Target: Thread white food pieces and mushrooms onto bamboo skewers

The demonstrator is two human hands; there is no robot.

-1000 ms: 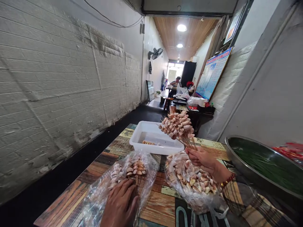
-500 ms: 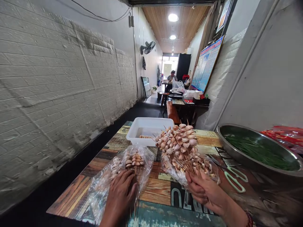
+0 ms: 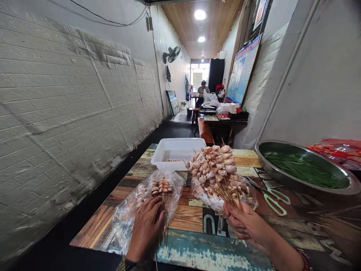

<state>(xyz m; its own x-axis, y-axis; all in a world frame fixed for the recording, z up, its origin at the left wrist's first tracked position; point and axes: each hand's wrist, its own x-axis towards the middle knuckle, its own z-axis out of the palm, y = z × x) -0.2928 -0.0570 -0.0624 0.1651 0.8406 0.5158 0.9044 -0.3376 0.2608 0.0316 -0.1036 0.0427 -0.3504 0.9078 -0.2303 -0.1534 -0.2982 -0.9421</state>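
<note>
My right hand (image 3: 248,224) is closed round the bare stick ends of a thick bunch of garlic skewers (image 3: 216,163), its cloves fanned out at the top. Below and behind that bunch lies a clear plastic bag (image 3: 204,197) with loose cloves. My left hand (image 3: 146,226) rests palm down, fingers apart, on a second clear plastic bag (image 3: 121,222). Several more garlic skewers (image 3: 164,186) lie on this bag, their cloves just beyond my left fingertips and their sticks running toward me beside the thumb.
A white plastic tub (image 3: 158,161) holding a few pieces stands at the table's far edge. To the right are green-handled scissors (image 3: 275,205), a steel basin (image 3: 352,186) of green stalks in water, and red packaging (image 3: 338,148). A person (image 3: 203,87) sits farther back.
The view has shifted slightly. My left hand stays on the bag with its thumb a little farther from the fingers. My right hand keeps hold of the bunch, which has turned slightly.
</note>
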